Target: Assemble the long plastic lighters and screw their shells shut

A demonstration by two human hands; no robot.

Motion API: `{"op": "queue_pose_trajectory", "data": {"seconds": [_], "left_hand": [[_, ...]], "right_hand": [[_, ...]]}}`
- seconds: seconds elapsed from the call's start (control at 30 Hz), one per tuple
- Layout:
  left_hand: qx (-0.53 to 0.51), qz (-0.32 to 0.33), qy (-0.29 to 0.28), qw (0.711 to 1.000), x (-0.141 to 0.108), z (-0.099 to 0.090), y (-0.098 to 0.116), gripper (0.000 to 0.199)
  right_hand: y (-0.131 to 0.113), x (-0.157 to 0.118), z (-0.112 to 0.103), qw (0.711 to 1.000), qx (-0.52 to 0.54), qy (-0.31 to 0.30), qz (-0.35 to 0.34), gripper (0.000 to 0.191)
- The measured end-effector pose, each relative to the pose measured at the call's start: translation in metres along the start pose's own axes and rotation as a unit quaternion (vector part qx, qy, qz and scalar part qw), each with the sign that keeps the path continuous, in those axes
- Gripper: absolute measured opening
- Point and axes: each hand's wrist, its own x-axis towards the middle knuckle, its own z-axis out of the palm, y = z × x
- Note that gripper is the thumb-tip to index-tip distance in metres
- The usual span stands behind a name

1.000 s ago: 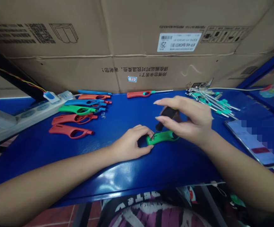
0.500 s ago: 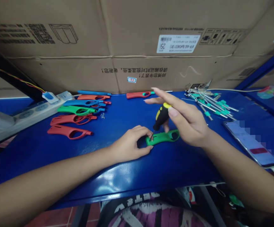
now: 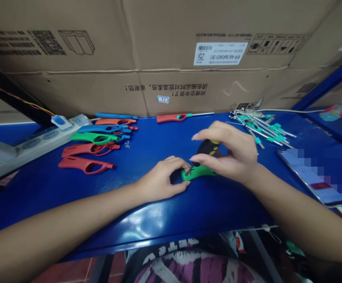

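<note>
My left hand (image 3: 161, 179) pinches the green casing (image 3: 201, 171); my right hand (image 3: 238, 151) grips the screwdriver (image 3: 208, 147). I should hold its tip square and turn with steady pressure.

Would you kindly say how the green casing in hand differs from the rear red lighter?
The left hand holds the green casing; the red lighter lies untouched. The red lighter, metal rod included, shows fully; the right hand partly hides the green casing. Both rest on the table.
</note>
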Motion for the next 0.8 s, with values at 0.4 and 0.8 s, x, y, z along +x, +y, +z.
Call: {"op": "queue_pose_trajectory", "data": {"seconds": [0.4,0.8], "left_hand": [[-0.011,-0.009,-0.017,1.0,0.001,-0.001,0.001,0.017],[-0.011,-0.017,-0.024,1.0,0.002,-0.002,0.002,0.015]], "right_hand": [[0.007,0.001,-0.002,0.998,-0.008,-0.033,0.045,0.04],[0.012,-0.001,0.0,0.981,0.104,-0.066,0.148,0.042]]}}
